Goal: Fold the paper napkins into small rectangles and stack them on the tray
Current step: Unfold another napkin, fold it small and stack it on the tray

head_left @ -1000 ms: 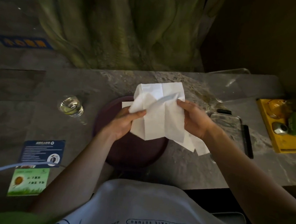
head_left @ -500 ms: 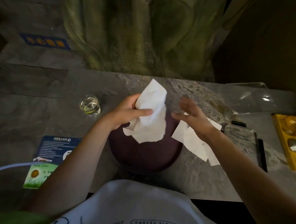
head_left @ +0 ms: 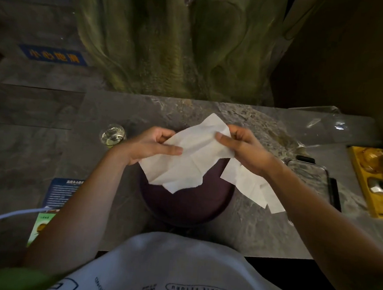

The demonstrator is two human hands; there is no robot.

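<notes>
Left hand, right hand pinch napkin — sign: 小心地滑

Shows a grey marbled table bearing, at its left, a small clear glass, a blue printed leaflet and, just nearer, a green card, with a white cable reaching in over them. Shows at the right a clear rectangular case with a dark rim, a black strip just beside it, and a yellow board holding small blurred items. Backs onto a green, trunk-like textured wall, with a blue floor sign in yellow characters at far left.
</notes>
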